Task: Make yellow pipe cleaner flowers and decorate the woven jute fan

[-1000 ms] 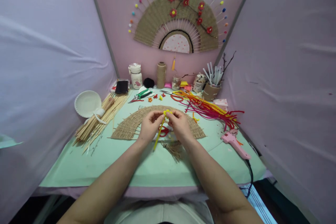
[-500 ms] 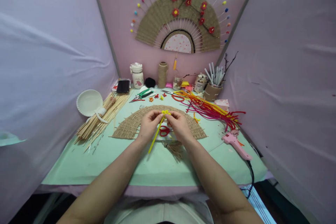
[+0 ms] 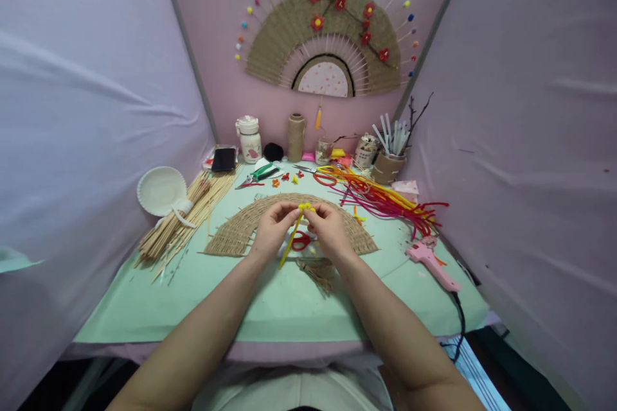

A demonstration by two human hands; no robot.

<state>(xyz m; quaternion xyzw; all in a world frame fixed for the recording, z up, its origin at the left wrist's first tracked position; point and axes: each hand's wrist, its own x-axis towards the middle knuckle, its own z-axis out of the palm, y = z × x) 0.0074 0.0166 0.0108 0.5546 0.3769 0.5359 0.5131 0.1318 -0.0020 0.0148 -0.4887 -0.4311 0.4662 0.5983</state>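
Note:
My left hand (image 3: 271,231) and my right hand (image 3: 328,228) are held close together above a woven straw fan arc (image 3: 231,236) lying on the green table. Both pinch the curled top end of a yellow pipe cleaner (image 3: 294,234), whose straight tail hangs down and to the left between my wrists. Red-handled scissors (image 3: 301,242) lie on the table just under my hands. A tuft of loose straw (image 3: 320,272) sits below my right wrist.
A pile of red, orange and yellow pipe cleaners (image 3: 385,201) lies at the right, a pink glue gun (image 3: 430,261) near the right edge. Bamboo sticks (image 3: 186,215) and a paper plate (image 3: 160,190) are at the left. Green pliers (image 3: 261,173), jars and twine stand at the back.
My hands stay in place and keep twisting the pipe cleaner's top; its hanging tail has swung slightly and looks a little shorter.

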